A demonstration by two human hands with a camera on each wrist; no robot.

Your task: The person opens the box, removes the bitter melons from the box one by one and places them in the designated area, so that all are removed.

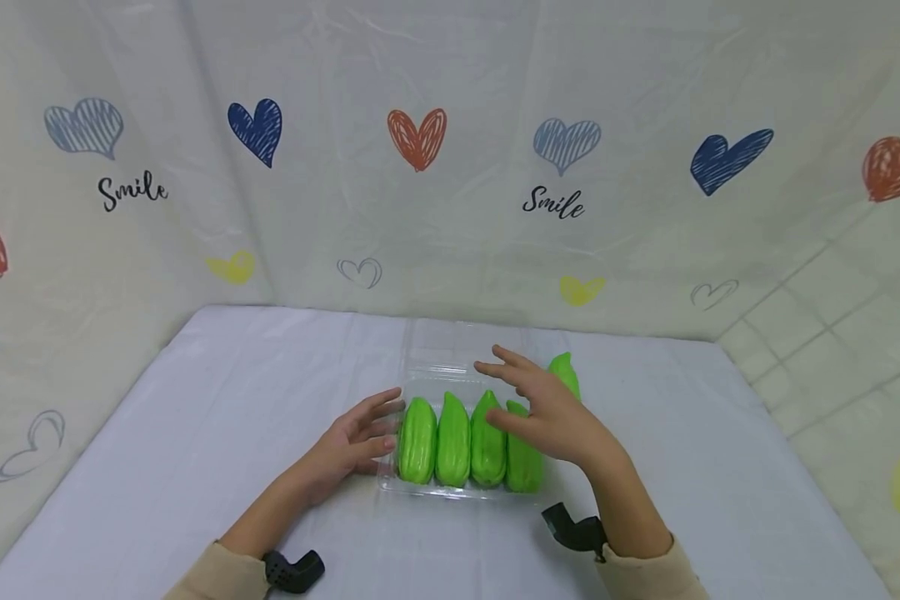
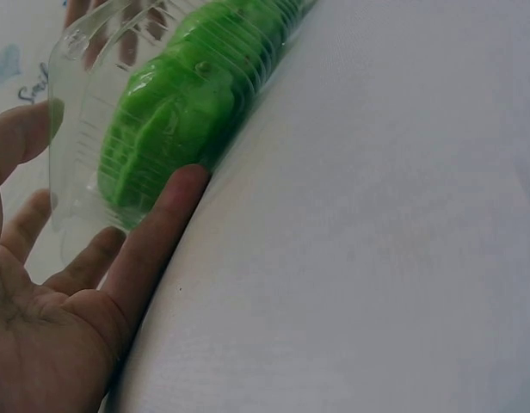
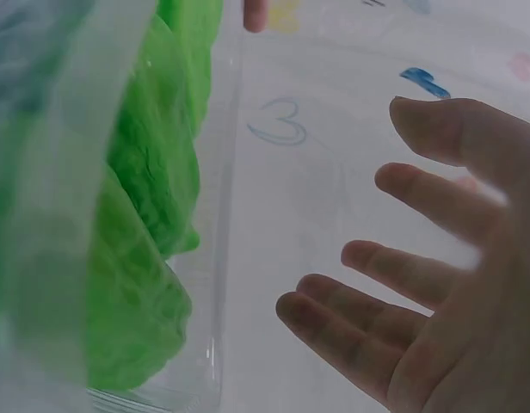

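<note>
A clear plastic clamshell box [image 1: 461,492] lies on the table with its lid [image 1: 446,346] folded back on the far side. Inside, several green, ribbed, pointed vegetable-shaped pieces [image 1: 453,442] sit side by side. Another such green piece [image 1: 565,372] lies outside, right of the box, partly hidden by my right hand. My left hand [image 1: 348,446] is at the box's left wall, fingers extended; in the left wrist view a finger [image 2: 162,219] lies low along the wall. Over the box's right part hovers my right hand [image 1: 547,408], fingers spread, holding nothing.
A white cloth [image 1: 195,433] covers the table. Behind it hangs a pale curtain [image 1: 465,233] printed with hearts and the word Smile. Dark wrist-worn devices [image 1: 294,572] sit on both wrists, close above the tabletop.
</note>
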